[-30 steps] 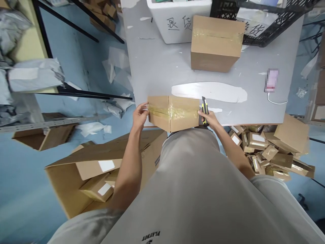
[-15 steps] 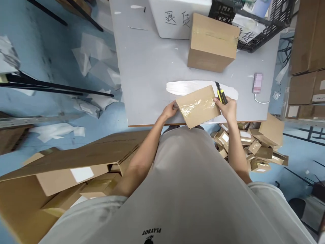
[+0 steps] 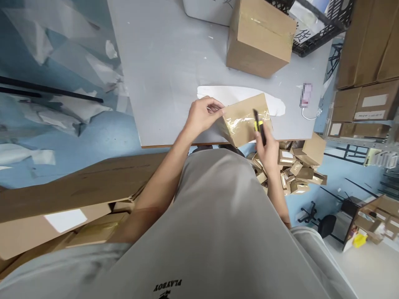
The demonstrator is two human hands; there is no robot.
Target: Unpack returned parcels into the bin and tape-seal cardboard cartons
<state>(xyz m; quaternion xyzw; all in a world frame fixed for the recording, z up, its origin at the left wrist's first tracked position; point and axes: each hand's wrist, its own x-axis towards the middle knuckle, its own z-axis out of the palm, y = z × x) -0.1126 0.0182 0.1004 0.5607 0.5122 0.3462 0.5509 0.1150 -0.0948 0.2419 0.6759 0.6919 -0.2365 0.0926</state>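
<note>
A small cardboard box point(image 3: 245, 129) with shiny clear tape over its top sits tilted at the near edge of the grey table point(image 3: 162, 83). My left hand point(image 3: 204, 114) pinches its upper left corner between thumb and fingers. In my right hand point(image 3: 268, 149) is a black and yellow utility knife point(image 3: 259, 126), its tip pointing away from me over the right part of the taped face. Whether the blade touches the tape I cannot tell. Beneath and behind the box lies a white sheet point(image 3: 230, 93), partly covered by it.
A larger cardboard box point(image 3: 262, 37) stands farther back, beside a white bin point(image 3: 208, 10) and a black crate point(image 3: 338, 18). A blurred phone-like item point(image 3: 306, 94) with a white cable lies at right. Several boxes point(image 3: 299, 170) are heaped on the floor; a big open carton point(image 3: 77, 178) is at lower left.
My right hand has swung the knife from beside the box to over its taped face. My left hand has shifted up to the box's upper left corner. The camera view has turned.
</note>
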